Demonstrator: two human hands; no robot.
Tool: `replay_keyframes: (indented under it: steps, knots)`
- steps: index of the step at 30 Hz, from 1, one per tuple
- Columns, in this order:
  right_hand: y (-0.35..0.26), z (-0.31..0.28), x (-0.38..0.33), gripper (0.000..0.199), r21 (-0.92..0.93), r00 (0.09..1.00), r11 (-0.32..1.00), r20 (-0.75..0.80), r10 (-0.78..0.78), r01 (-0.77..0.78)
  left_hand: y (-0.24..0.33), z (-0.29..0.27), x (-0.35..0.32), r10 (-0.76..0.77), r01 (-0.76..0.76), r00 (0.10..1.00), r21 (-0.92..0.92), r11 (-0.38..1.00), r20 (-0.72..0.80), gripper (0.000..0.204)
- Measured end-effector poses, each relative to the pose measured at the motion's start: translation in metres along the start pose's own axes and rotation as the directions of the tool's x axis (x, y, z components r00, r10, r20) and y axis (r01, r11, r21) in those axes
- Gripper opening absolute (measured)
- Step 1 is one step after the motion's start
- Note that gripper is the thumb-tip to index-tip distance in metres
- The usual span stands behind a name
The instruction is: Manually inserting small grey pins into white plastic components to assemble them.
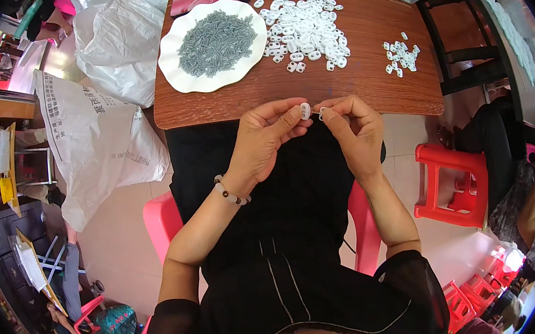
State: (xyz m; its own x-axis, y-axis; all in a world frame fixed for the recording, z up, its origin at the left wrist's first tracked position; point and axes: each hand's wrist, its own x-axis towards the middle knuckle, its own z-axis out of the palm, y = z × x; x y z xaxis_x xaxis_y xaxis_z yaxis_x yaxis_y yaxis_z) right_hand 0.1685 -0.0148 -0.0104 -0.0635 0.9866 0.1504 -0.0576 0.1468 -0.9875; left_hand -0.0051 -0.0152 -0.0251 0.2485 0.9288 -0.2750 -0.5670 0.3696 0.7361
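Just below the near edge of the wooden table (363, 87), the left hand (265, 138) pinches a small white plastic ring (305, 110) between thumb and forefinger. Touching it from the right, the right hand (354, 129) holds its fingertips closed on a thin grey pin (322, 110). On the table sit a white plate (171, 67) of grey pins, then a pile of white rings (302, 28), then a smaller heap (401, 56).
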Motion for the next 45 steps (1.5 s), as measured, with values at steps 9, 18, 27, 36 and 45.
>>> replay_keyframes:
  steps: [9, 18, 27, 36, 45]
  knots:
    - [0.0, 0.001, 0.001, 0.005, -0.03, 1.0, 1.0, 0.0, -0.002, 0.002, -0.001, 0.002, 0.0, 0.015, -0.014, 1.0, 0.027, 1.0, -0.009, 0.026]
    - [0.003, 0.001, 0.0, 0.006, -0.091, 1.0, 0.996, -0.016, -0.017, 0.016, -0.004, 0.003, 0.0, 0.086, -0.085, 0.996, 0.096, 0.992, -0.006, 0.026]
    - [0.002, 0.003, 0.001, 0.007, -0.209, 0.991, 0.969, 0.038, -0.127, 0.132, 0.0, 0.003, -0.005, 0.087, -0.086, 0.996, 0.116, 0.99, -0.011, 0.024]
    - [0.004, -0.002, -0.001, 0.005, -0.032, 0.996, 0.999, 0.086, -0.02, 0.023, 0.002, 0.003, -0.009, 0.082, -0.085, 0.996, 0.158, 0.984, 0.027, 0.024]
    - [-0.001, 0.002, -0.001, 0.004, 0.085, 0.991, 0.995, 0.127, 0.032, -0.043, 0.009, 0.005, -0.012, 0.049, -0.053, 0.998, 0.134, 0.989, 0.038, 0.023]
